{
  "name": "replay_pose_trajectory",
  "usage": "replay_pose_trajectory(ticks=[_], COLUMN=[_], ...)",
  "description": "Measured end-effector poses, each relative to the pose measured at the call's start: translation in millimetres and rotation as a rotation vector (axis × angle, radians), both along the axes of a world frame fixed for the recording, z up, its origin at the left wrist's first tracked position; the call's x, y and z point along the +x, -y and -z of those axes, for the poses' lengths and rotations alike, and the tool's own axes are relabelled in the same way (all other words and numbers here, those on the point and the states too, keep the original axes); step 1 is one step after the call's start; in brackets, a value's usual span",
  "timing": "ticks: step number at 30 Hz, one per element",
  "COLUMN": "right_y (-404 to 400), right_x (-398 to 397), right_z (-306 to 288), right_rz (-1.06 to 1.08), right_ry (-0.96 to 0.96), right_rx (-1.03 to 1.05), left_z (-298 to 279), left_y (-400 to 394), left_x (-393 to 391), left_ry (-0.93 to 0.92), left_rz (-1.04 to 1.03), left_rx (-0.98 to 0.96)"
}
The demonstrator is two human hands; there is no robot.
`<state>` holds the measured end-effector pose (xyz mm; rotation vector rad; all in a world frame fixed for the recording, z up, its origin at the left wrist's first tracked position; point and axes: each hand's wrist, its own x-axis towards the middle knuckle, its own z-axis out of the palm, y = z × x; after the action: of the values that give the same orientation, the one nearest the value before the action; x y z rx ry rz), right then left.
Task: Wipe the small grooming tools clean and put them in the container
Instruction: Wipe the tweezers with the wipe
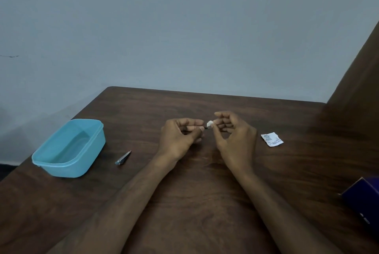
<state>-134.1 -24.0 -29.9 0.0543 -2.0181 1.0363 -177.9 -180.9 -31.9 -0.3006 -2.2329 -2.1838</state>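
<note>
Over the middle of the dark wooden table [205, 202], my left hand [180, 136] pinches a small dark tool [206, 128]; only its tip shows past my fingertips. My right hand [231, 132] pinches a small white wipe [210, 124] and holds it against that tip. A metal nail clipper [123, 158] lies on the table to the left of my left wrist. The light blue plastic container [51, 161] stands open at the left, and nothing shows inside it.
A torn white sachet wrapper [272, 140] lies to the right of my right hand. A dark blue box [363, 198] sits at the right edge. A brown panel [356, 81] rises at the far right, and a grey wall backs the table.
</note>
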Motion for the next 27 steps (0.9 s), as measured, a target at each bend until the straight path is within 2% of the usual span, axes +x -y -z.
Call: replay_pose_trajectory(ticks=[7, 11, 19, 23, 27], right_y=[-0.7, -3.7, -4.1, -4.5, -3.1], right_x=[-6.9, -10.0, -4.9, 2.1, 2.5], right_z=[7.0, 9.1, 1.9, -3.7, 0.3], right_rz=[-0.003, 0.059, 0.034, 0.062, 0.017], right_ry=[0.034, 0.076, 0.022, -0.02, -0.058], right_rx=[0.152, 0.064, 0.0, -0.058, 0.077], left_z=[-5.4, -9.1, -3.7, -2.0, 0.1], left_y=[-1.0, -0.8, -2.4, -1.6, -1.6], left_x=[1.5, 2.6, 2.5, -1.2, -3.5], left_ry=[0.045, 0.063, -0.022, -0.02, -0.052], left_rz=[0.029, 0.034, 0.098, 0.073, 0.077], left_rx=[0.077, 0.114, -0.117, -0.074, -0.101])
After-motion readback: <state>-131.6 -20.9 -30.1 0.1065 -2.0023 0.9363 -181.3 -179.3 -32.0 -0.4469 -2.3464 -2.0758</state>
